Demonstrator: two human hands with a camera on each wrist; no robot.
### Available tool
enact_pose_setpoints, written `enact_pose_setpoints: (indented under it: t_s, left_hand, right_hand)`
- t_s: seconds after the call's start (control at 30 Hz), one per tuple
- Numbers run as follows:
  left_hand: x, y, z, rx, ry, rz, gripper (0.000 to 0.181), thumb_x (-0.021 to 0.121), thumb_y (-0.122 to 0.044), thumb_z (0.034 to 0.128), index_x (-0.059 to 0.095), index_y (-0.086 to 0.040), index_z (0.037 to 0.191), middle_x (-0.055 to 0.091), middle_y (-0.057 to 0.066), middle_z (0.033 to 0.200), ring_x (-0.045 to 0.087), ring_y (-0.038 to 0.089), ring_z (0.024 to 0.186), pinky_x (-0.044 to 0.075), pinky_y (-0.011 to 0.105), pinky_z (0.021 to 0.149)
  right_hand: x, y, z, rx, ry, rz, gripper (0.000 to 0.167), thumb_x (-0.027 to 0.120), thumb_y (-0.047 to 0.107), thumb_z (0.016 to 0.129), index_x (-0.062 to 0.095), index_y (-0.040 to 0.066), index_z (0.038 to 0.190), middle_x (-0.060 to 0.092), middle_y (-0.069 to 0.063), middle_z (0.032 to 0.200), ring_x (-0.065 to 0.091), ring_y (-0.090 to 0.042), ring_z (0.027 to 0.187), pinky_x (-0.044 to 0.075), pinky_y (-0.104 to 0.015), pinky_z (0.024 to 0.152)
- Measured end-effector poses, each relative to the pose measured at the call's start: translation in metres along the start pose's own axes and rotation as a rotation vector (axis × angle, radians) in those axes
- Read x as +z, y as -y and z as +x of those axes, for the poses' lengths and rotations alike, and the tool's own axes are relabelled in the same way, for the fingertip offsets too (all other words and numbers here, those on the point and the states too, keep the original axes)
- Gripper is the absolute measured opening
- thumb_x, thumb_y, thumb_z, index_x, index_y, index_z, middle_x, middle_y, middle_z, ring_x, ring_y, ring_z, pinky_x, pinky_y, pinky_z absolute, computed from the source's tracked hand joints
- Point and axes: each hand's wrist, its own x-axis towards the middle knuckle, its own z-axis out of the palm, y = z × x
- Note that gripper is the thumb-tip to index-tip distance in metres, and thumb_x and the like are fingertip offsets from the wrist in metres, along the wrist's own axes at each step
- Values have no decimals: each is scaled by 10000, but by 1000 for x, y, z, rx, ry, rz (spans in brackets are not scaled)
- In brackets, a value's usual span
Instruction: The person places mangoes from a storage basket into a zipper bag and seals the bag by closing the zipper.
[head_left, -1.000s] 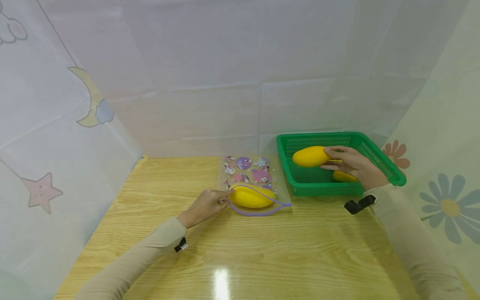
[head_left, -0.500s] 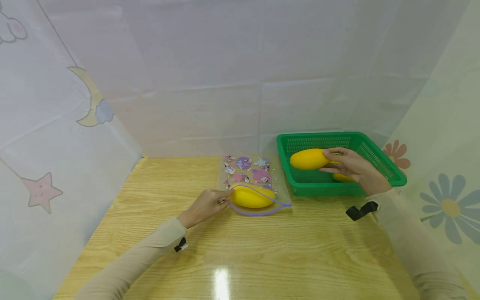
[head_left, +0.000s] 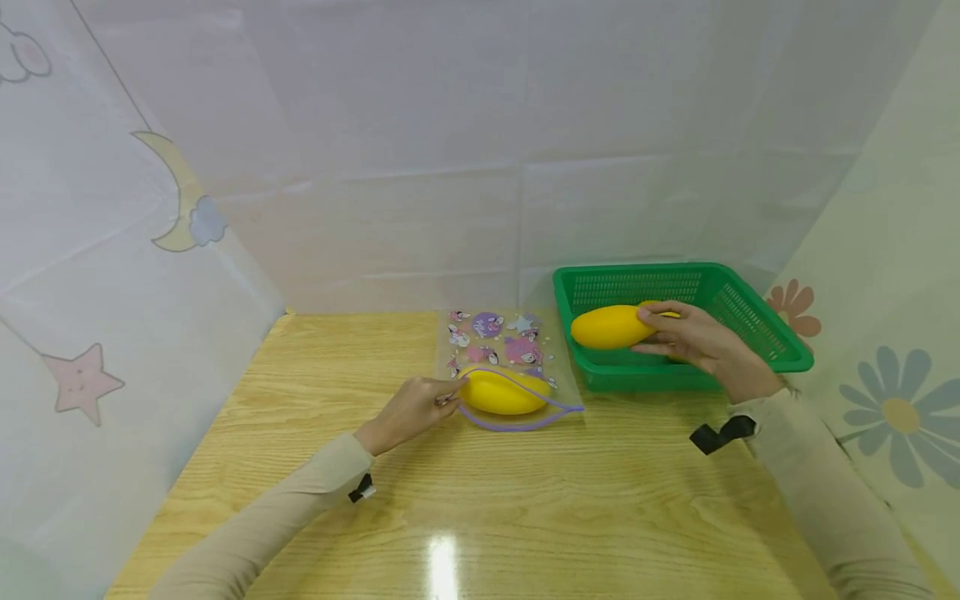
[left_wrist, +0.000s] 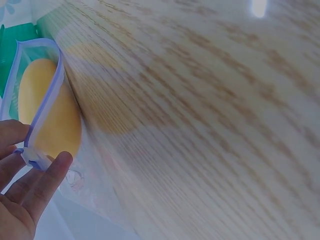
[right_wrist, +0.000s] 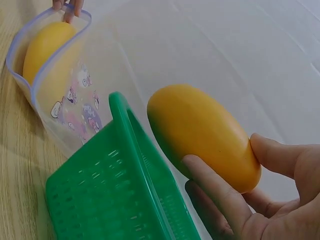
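My left hand (head_left: 412,414) pinches the left end of the purple-rimmed mouth of a clear zip bag (head_left: 517,346) printed with cartoon figures. One yellow mango (head_left: 504,392) lies inside the bag, just behind its gaping mouth. In my right hand (head_left: 697,346) is a second yellow mango (head_left: 611,327), gripped by one end between thumb and fingers. It hangs over the left part of a green basket (head_left: 652,381), and in the right wrist view this mango (right_wrist: 200,132) is above the basket's rim. More yellow shows behind my right fingers, mostly hidden.
The wooden table (head_left: 525,508) extends in front of the bag and basket. A pale sheet (head_left: 420,225) hangs right behind them. To the right stands a flower-printed sheet (head_left: 892,333), close to the basket.
My right hand has carried its mango a little to the left and nearer to me, toward the basket's left side. The left hand and the bag stay where they were.
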Motion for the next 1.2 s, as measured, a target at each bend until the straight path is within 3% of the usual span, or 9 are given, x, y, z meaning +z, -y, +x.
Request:
enact_pose_setpoints:
  t_s: [0.17,0.53,0.8,1.03,1.2]
  left_hand:
    - [0,0,0,-2,-2,6,328,736,47,857,675,81,1177,732,183,995,727,188,716,519,89,617]
    - [0,1,0,-30,13,3,325,729,33,871,676,65,1191,733,168,1011,707,142,679,508,76,610]
    - [0,2,0,-27,18,-12,335,724,38,872,669,66,1201,731,169,1018,689,115,640,507,74,604]
    - [2,5,-1,-41,35,-15,339,713,21,888,660,57,1221,731,160,1027,650,63,598,501,68,598]
    - [2,6,-1,-31,27,-14,335,715,29,883,665,58,1214,734,161,1015,606,42,550,496,69,577]
  right_hand:
    - [5,-1,-3,-29,38,-21,361,545,117,1029,378,28,1337,531,-86,1217,663,-229,1054,528,-428,947]
    - [10,-4,-2,-74,122,-96,558,478,127,1059,218,-58,1517,523,-70,1278,646,-197,1087,453,-486,1013]
    - [18,-9,-4,-88,104,-150,554,510,140,1048,274,-105,1485,594,-27,1211,655,-172,1059,514,-438,960]
    - [21,-16,-4,-100,128,-135,413,524,131,1042,448,-37,1412,620,-44,1220,642,-182,1091,516,-431,965]
    - [27,-20,-4,-113,147,-198,478,513,134,1047,389,-109,1439,635,-46,1220,648,-186,1092,537,-414,934]
